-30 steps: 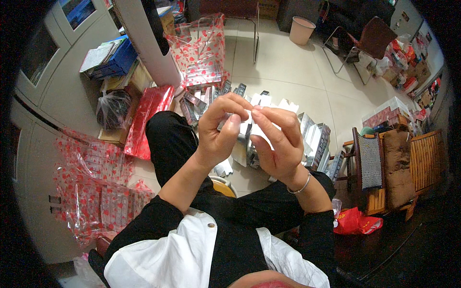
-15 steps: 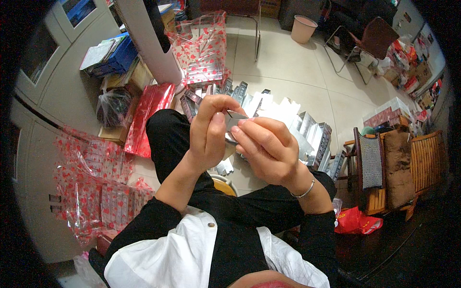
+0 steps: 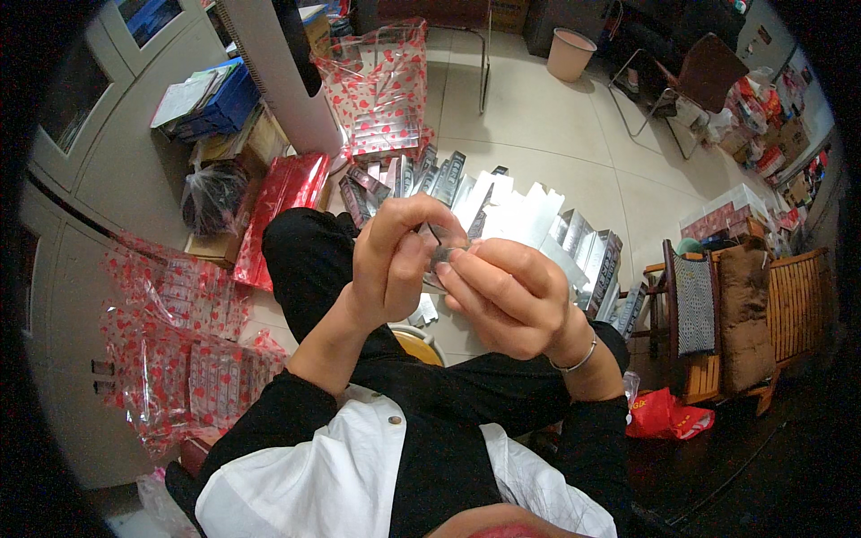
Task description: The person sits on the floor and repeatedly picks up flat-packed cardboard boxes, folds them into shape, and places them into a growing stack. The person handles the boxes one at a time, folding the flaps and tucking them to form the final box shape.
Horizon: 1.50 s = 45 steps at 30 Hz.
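Observation:
Both my hands are raised together over my lap, fingertips pinched at a small, thin grey carton-like piece (image 3: pixel 437 240). Its kind is hard to tell, since the fingers cover most of it. My left hand (image 3: pixel 392 264) is closed on its left side, forefinger bent over the top. From the right, my right hand (image 3: pixel 513 296) pinches it with thumb and fingers, almost touching the left fingertips. On the floor beyond the hands lies a spread of slim silver-and-dark cartons (image 3: pixel 447 177), with pale flattened-looking ones (image 3: pixel 529 215) among them.
Heart-printed clear bags (image 3: pixel 220 377) packed with cartons lie at left, another bag (image 3: pixel 381 99) farther off. Red plastic wrap (image 3: pixel 282 215) is beside my left knee. A wooden chair (image 3: pixel 794 305) with a brown cushion stands right, a pink bin (image 3: pixel 570 56) at the back.
Both hands have lowered slightly, still pinching the grey piece. It has tilted between the fingers, and its pale face now looks darker.

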### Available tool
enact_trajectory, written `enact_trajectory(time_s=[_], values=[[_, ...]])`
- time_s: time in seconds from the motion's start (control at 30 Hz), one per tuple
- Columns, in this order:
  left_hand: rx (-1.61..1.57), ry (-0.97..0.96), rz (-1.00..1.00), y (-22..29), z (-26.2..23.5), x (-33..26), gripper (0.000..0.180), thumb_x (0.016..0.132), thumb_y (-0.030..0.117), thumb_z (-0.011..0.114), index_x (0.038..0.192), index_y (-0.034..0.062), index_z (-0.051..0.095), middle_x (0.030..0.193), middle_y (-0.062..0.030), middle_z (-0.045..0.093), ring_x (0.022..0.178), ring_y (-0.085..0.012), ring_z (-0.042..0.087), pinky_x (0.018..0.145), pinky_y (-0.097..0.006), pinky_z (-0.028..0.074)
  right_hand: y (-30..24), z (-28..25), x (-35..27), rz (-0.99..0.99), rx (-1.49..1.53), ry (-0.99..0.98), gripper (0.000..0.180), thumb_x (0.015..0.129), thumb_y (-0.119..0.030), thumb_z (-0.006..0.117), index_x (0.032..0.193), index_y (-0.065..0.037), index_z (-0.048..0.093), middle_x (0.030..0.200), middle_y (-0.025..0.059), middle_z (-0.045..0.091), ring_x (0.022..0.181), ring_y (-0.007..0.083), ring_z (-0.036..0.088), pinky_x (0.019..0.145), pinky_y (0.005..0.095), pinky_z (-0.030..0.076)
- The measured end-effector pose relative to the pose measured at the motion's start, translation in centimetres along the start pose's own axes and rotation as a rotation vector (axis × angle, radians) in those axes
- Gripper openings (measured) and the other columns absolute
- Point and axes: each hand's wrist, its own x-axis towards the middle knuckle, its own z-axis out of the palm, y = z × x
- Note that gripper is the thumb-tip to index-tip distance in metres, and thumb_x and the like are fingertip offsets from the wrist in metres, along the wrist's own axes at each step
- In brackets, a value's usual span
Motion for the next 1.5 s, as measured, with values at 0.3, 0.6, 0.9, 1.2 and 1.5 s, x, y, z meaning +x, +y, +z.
enact_trajectory(time_s=[0.3,0.6,0.9,1.2,1.5], values=[[0.036,-0.024,-0.036,0.3,-0.1,-0.5,0.027,0.102,0.021,0.033,0.112,-0.0003,0.047,0.091,-0.0205,0.065,0.075,-0.0216,0.061,0.071,-0.035,0.05,0.1,0.2,-0.6,-0.038,0.038,0.012,0.024,0.075,-0.01,0.075,0.096,0.0,0.074,0.108,0.0117,0.066,0.1,0.0252,0.063,0.082,0.0336,0.062],[0.09,0.048,0.111,-0.1,-0.1,-0.3,0.038,0.106,0.035,0.032,0.121,0.0026,0.044,0.09,-0.0203,0.065,0.075,-0.0242,0.065,0.069,-0.034,0.053,-0.7,0.8,-0.4,0.055,-0.011,0.066,0.026,0.076,-0.01,0.075,0.099,0.0,0.074,0.109,0.011,0.068,0.101,0.0252,0.066,0.084,0.0317,0.061],[0.014,0.005,0.088,0.4,-0.4,-0.2,0.037,0.106,0.037,0.032,0.115,0.0034,0.044,0.093,-0.0227,0.065,0.076,-0.0243,0.065,0.069,-0.034,0.052,-0.8,0.6,-0.5,0.047,0.049,0.072,0.027,0.077,-0.011,0.076,0.102,0.0,0.073,0.11,0.0114,0.07,0.103,0.0273,0.067,0.088,0.0304,0.055],[0.027,0.066,0.07,0.6,-0.3,-0.5,0.03,0.105,0.033,0.034,0.107,0.0039,0.041,0.097,-0.0286,0.065,0.079,-0.0269,0.065,0.071,-0.036,0.053,-1.0,1.4,-0.5,0.095,0.115,0.114,0.03,0.077,-0.007,0.076,0.105,0.003,0.07,0.113,0.0164,0.068,0.105,0.0342,0.068,0.087,0.0358,0.061],[-0.018,0.038,0.074,0.2,-0.1,-0.8,0.029,0.104,0.031,0.034,0.101,0.0028,0.04,0.097,-0.0323,0.064,0.078,-0.0314,0.067,0.07,-0.039,0.056,-1.0,0.7,-0.8,0.056,0.182,0.083,0.033,0.076,-0.006,0.08,0.105,0.003,0.067,0.118,0.0178,0.062,0.11,0.037,0.065,0.09,0.0388,0.061]])
